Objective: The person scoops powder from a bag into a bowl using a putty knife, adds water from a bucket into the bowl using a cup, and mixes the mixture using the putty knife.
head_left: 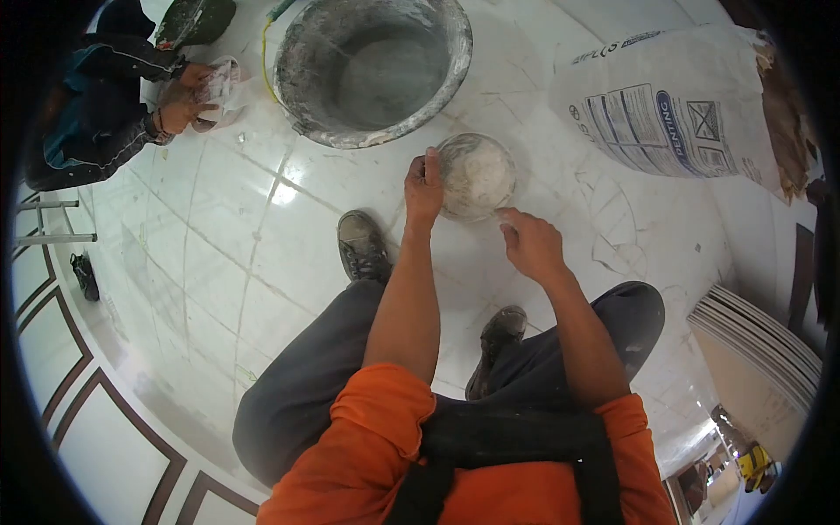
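A round, clear-sided tub [478, 175] with whitish powder or paste inside is between my hands, just below the big bucket. My left hand [423, 191] grips its left side, thumb up along the rim and the other fingers mostly hidden. At the lower right rim, my right hand [534, 245] has its fingers curled, with thumb and index fingertip pinched at the edge. Grey, crusted walls surround the large bucket [293, 87], which has a smooth greyish surface inside.
An open, printed white sack [647, 114] lies at the right. Another person's hands [182, 109] hold a whitish clear container [229, 92] at upper left. Stacked boards [752, 341] lean at lower right; a shoe [85, 276] lies by the left wall. The tiled floor is smeared.
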{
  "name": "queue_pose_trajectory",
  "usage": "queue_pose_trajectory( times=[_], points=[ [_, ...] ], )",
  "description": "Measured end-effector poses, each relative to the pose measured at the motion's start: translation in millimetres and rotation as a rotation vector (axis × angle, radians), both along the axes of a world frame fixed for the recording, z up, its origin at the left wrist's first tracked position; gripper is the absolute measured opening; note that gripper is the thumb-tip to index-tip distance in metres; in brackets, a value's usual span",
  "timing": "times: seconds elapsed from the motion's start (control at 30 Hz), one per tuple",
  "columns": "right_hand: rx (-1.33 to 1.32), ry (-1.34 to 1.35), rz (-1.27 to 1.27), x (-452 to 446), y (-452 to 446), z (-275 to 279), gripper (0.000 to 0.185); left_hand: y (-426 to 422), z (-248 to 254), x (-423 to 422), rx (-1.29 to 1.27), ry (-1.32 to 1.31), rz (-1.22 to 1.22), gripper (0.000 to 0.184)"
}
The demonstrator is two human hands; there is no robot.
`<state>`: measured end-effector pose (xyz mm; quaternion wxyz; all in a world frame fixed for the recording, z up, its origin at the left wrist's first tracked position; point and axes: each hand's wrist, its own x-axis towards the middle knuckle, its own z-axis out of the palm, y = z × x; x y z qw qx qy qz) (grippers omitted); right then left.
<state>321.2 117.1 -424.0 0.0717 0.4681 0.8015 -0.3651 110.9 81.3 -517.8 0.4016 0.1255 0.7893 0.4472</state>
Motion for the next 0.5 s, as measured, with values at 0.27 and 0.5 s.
queue_pose_trajectory(
  times=[0.27, 0.5],
  points=[
    [0.158, 0.052, -0.111, -1.7, 17.3, 4.4, 0.030, 3.9, 10.4, 8.0, 0.026, 0.012, 0.044, 0.067],
    [0.140, 0.008, 0.007, -5.5, -0.7, -2.9, 0.029, 5.2, 0.2, 9.6, 0.002, -0.021, 0.097, 0.067]
  ],
)
